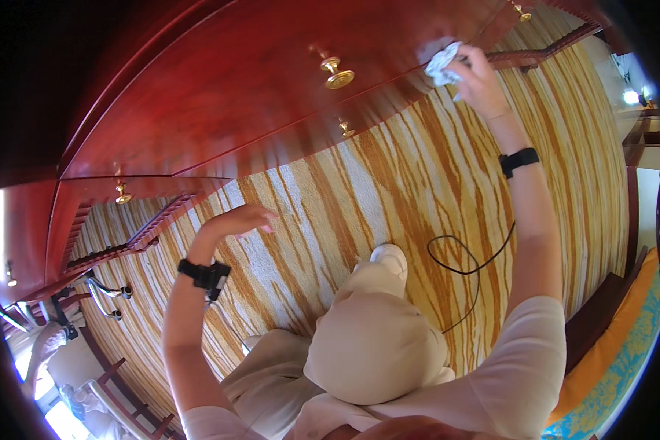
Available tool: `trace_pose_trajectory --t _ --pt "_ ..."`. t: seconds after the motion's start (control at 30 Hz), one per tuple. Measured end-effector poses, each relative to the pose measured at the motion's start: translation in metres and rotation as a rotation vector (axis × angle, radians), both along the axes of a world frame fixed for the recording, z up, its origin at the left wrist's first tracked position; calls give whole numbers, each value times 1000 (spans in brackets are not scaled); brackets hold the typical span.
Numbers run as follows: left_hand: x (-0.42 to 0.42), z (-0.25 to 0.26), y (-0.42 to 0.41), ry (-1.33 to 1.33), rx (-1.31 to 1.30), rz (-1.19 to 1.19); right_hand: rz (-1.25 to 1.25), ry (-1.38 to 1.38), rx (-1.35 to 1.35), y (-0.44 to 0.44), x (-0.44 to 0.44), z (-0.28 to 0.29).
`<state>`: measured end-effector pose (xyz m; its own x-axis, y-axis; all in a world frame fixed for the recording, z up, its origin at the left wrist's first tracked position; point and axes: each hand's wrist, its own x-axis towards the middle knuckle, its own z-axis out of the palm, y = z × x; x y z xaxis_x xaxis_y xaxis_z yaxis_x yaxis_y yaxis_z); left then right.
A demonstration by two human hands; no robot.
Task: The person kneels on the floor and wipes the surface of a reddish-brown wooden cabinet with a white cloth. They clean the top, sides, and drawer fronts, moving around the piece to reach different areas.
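Note:
My right hand [476,80] holds a crumpled white cloth [444,65] against the lower front of a glossy red-brown wooden desk [242,99], near its right side. Brass knobs stick out of the drawer fronts; one large knob [339,73] lies left of the cloth. My left hand [245,221] hangs above the striped carpet, below the desk's lower edge, with nothing in it and its fingers loosely bent and apart. Both wrists wear black straps, and the left one carries a small dark box [215,279].
A thin black cable [456,269] loops across the brown-and-cream striped carpet [308,220] beside my shoe [390,258]. Chrome chair legs [107,297] stand at the left. Orange and blue patterned fabric [616,352] lies along the right rim. A wooden chair [115,396] is at lower left.

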<state>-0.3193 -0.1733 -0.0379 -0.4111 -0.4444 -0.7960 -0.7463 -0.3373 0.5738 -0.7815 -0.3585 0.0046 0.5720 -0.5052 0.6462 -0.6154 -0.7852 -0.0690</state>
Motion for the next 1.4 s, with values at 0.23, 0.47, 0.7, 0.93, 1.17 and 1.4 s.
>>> trace_pose_trajectory --t 0.23,0.47,0.7,0.93,1.17,1.4 --pt "164 -26 60 -968 -163 -446 -431 -448 146 -36 -75 -49" --pt "263 16 92 -1407 -523 -485 -456 -955 561 -17 -71 -98" --pt "313 111 111 -1435 -407 -118 -41 -1412 1152 37 -11 -110" --pt "344 106 117 -840 -351 233 79 -1599 1080 60 36 -106" --pt "43 54 25 -472 -269 -7 24 -1275 880 89 120 -68" --pt "-68 65 -14 -173 -311 -234 4 -1171 728 86 149 -84"
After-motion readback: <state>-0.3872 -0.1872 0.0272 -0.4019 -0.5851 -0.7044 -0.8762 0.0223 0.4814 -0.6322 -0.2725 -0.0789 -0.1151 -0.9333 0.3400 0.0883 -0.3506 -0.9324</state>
